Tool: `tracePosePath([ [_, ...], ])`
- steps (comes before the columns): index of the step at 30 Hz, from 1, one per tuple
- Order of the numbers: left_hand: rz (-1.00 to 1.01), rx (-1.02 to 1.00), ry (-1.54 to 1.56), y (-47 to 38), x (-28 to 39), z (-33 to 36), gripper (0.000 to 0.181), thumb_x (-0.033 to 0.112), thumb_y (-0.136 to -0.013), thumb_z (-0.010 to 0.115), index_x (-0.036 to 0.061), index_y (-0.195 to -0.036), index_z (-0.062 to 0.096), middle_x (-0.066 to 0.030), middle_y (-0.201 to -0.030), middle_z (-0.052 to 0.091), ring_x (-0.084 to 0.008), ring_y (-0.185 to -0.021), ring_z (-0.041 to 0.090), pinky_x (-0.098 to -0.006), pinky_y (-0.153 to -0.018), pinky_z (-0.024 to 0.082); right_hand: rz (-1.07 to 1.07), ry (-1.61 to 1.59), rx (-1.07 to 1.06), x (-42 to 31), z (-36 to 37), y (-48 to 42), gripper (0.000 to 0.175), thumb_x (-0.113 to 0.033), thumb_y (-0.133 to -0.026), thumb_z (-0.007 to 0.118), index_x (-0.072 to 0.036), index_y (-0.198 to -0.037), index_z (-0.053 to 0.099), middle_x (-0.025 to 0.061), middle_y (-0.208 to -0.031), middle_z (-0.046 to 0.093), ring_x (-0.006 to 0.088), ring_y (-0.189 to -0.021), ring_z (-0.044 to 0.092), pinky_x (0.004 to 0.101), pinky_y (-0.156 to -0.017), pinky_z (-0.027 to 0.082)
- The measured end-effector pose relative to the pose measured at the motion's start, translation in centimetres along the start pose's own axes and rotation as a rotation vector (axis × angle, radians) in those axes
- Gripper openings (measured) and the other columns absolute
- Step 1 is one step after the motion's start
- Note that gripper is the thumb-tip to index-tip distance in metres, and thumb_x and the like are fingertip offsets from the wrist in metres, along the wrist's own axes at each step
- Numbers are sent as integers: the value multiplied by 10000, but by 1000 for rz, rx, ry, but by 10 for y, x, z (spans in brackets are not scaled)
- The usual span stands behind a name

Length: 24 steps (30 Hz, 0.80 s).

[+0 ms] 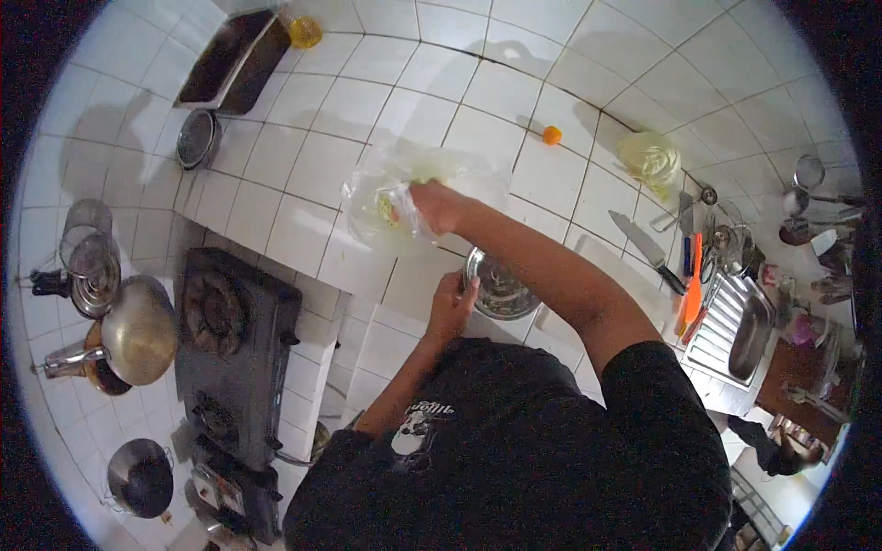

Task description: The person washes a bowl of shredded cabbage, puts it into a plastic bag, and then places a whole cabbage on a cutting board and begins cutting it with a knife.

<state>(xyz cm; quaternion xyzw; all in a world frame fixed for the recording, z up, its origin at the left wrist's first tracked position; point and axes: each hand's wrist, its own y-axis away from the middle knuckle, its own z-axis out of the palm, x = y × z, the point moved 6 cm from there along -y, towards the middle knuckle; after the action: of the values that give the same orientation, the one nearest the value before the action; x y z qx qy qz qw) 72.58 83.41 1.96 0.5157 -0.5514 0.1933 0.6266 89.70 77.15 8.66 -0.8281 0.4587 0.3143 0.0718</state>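
My right hand (437, 205) reaches across to a clear plastic bag (365, 200) on the white tiled counter. Its fingers are at the bag's mouth, partly hidden by the film, so their hold is unclear. Inside the bag lies pale green chopped food (387, 208), too blurred to name. Close to my body, my left hand (453, 303) grips the rim of a round stainless steel bowl (506, 293). The right forearm passes over this bowl and covers part of it.
A large kitchen knife (639, 237) lies to the right, near an orange spatula (694, 275) and a steel sink (750, 337). Farther back are a small orange item (552, 135) and a tied plastic bag (649, 160). A black gas stove (234, 344) stands at left.
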Motion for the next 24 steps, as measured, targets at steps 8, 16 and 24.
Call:
tracePosePath([
  [8,-42,24,-8,16,19,-17,297,254,-971,503,-2,-1102,574,-108,-927,547,-160,-778,562,-327,-697,484,-109,398,326,16,51,-45,296,-216,-683,723,-74,-934,660,142,-927,668,269,-793,639,383,-718,516],
  [16,149,400,114,43,2,-73,262,220,-983,490,-2,-1099,570,-98,-970,562,-139,-751,554,-299,-662,492,56,124,352,27,51,-50,222,-241,-706,654,-97,-871,691,127,-840,676,283,-823,656,411,-703,517],
  [24,583,826,-157,35,46,-146,212,190,-978,513,-12,-961,577,-110,-886,580,-161,-704,546,-311,-674,464,115,244,78,-37,-35,20,262,-232,-629,672,-86,-845,692,168,-808,676,344,-846,663,468,-731,523],
])
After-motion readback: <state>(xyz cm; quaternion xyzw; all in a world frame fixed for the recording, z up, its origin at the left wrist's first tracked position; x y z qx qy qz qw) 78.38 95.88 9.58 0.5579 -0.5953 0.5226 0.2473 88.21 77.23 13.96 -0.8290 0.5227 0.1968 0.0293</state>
